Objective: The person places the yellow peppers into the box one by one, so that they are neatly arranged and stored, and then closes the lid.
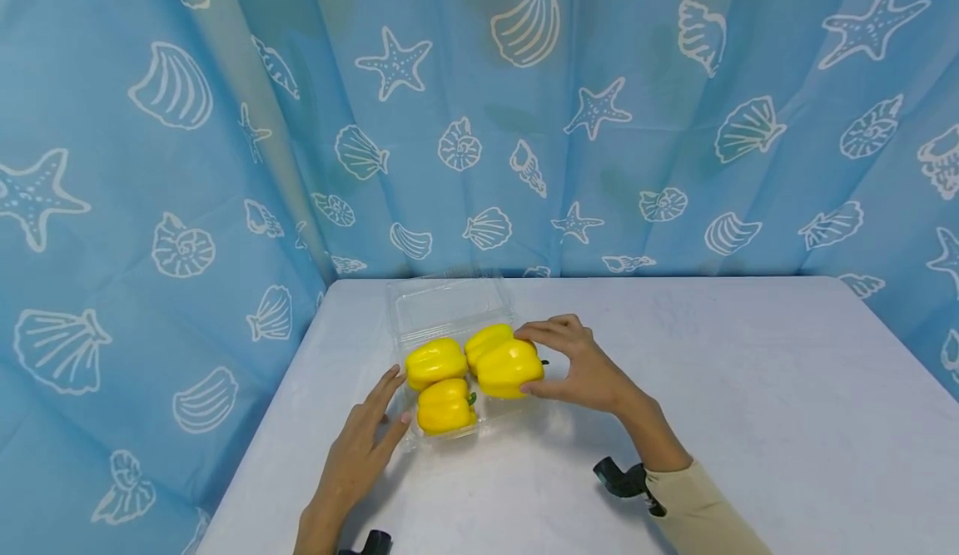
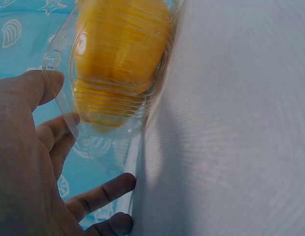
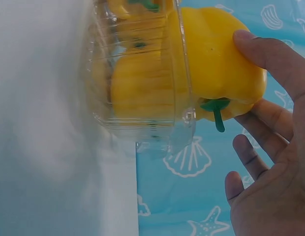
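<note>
My right hand [image 1: 580, 364] grips a yellow bell pepper [image 1: 509, 367] between thumb and fingers. In the right wrist view this pepper [image 3: 219, 59] sticks out above the container's rim, its green stem showing. Beneath and beside it, three more yellow bell peppers lie in a clear plastic container [image 1: 498, 408]: one at the back left [image 1: 436, 362], one at the front left [image 1: 445, 408], and one at the back right [image 1: 485, 340], partly covered by the held one. My left hand [image 1: 361, 438] is at the container's left end, thumb and fingertips touching its rim [image 2: 62, 105], fingers fairly straight.
The container's clear lid [image 1: 449, 305] stands open, folded back toward the far table edge. White cloth covers the table [image 1: 749, 405]. A blue curtain [image 1: 479, 122] with shell and starfish prints hangs behind and to the left.
</note>
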Motion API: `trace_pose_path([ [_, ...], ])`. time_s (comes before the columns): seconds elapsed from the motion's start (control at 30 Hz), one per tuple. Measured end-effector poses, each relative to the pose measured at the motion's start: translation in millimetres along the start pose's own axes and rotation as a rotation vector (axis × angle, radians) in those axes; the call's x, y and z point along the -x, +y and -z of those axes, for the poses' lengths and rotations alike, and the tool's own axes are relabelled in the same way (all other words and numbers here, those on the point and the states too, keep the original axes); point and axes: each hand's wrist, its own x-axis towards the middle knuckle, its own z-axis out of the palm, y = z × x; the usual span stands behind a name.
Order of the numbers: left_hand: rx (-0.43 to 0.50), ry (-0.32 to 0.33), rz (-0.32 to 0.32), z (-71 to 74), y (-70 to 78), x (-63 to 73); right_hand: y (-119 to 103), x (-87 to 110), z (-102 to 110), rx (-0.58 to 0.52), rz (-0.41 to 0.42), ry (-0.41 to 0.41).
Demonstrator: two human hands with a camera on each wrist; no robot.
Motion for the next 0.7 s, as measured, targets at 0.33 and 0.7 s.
trace_pose_path([
  [0.33, 0.008, -0.002, -0.007, 1.4, 0.2, -0.1, 0.2, -0.9, -4.5, 0.006, 0.017, -0.031],
  [0.7, 0.020, -0.002, -0.009, 0.5, 0.6, 0.2, 2.5, 0.5, -6.9, 0.006, -0.007, -0.074],
])
